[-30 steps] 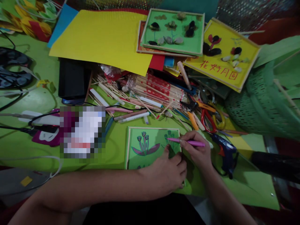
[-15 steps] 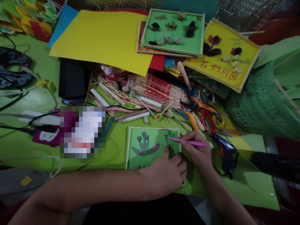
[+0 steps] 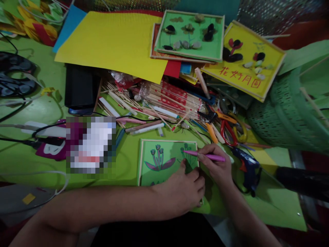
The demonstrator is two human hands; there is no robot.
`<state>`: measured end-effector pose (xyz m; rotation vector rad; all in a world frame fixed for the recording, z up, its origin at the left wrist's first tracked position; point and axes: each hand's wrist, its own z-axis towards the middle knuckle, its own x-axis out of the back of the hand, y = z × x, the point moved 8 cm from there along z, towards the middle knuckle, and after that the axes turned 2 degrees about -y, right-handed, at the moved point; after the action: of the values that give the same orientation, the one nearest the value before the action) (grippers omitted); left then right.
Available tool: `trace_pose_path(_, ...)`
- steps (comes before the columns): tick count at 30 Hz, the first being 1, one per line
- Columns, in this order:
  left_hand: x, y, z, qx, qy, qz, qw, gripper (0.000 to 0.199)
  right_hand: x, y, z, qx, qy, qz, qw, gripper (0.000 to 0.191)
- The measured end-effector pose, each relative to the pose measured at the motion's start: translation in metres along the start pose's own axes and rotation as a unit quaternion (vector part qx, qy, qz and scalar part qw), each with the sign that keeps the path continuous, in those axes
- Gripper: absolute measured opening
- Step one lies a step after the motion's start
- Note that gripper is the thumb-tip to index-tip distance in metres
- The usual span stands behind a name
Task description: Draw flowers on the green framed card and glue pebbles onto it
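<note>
A green framed picture (image 3: 150, 176) with wooden stick edges lies on the table before me. At its left, drawn flowers (image 3: 158, 159) have dark outlines and purple fill. A second, thinner flower drawing (image 3: 189, 154) is at the upper right. Across the picture's lower right rests my left hand (image 3: 182, 192), its fingers apart and laid on the surface, covering part of it. My right hand (image 3: 217, 164) pinches a purple marker (image 3: 214, 157), whose tip meets or nearly meets the right-hand flower drawing.
Behind lie loose sticks and markers (image 3: 151, 127), pliers (image 3: 227, 132) and a glue gun (image 3: 245, 168). A green basket (image 3: 290, 106) stands right. Finished framed pictures (image 3: 190, 37) and a yellow sheet (image 3: 110, 41) lie at the back. Left are a power strip (image 3: 51, 147) and a pixelated patch (image 3: 91, 145).
</note>
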<state>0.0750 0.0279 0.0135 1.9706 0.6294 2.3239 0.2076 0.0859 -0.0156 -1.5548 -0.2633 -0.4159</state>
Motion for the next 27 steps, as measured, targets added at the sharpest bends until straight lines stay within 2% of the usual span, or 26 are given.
trace_pose_path(10,-0.0032,0.0011,-0.0009,-0.007,0.021,0.011,1.000,0.040,-0.0019,0.0005,-0.0004,0.002,-0.007,-0.014,1.000,0.010)
trace_pose_path(20,0.0005,0.0014,-0.0007,-0.004,0.023,0.010,1.000,0.040,-0.0035,-0.0030,0.0002,0.010,-0.010,-0.003,1.000,0.008)
trace_pose_path(27,-0.0042,0.0022,-0.0007,-0.006,0.010,0.007,1.000,0.043,-0.0020,-0.0047,0.0010,0.012,-0.005,-0.002,1.000,0.007)
